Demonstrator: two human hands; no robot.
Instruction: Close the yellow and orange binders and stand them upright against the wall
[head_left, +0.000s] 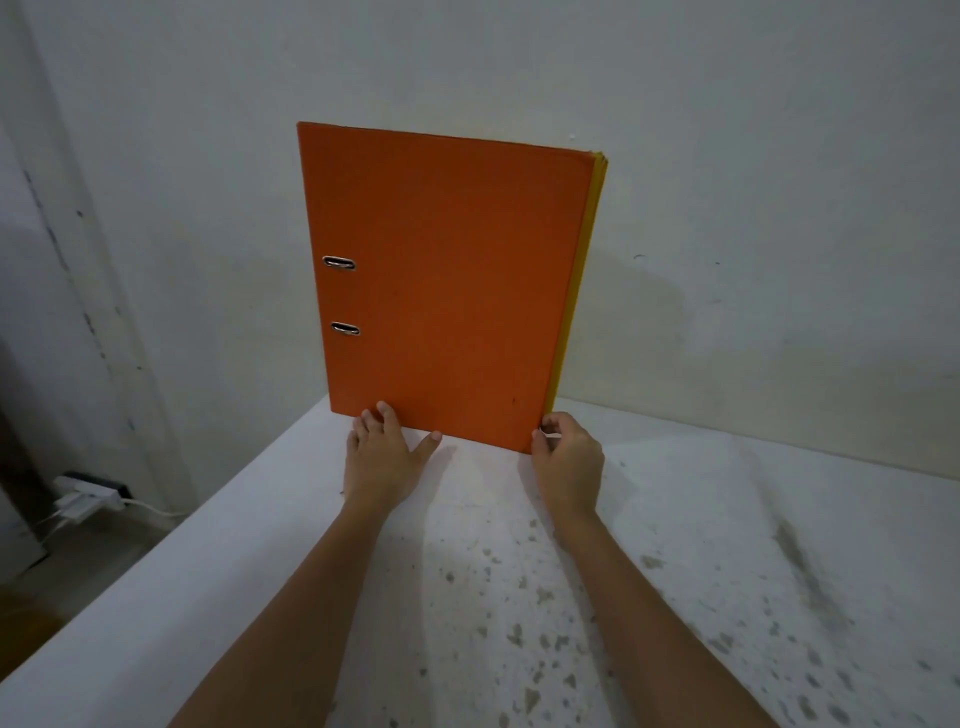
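The orange binder is closed and stands upright on the white table, its cover facing me. Behind it, against the wall, stands the yellow binder; only a thin yellow strip shows along the orange binder's right edge. My left hand lies flat on the table with fingers spread, fingertips touching the orange cover's bottom edge. My right hand pinches the bottom right corner of the orange binder between thumb and fingers.
The table's left edge runs diagonally from the binders toward the lower left. Beyond it, on the floor by the wall, lies a power strip with white plugs and cables. The tabletop is stained with dark spots.
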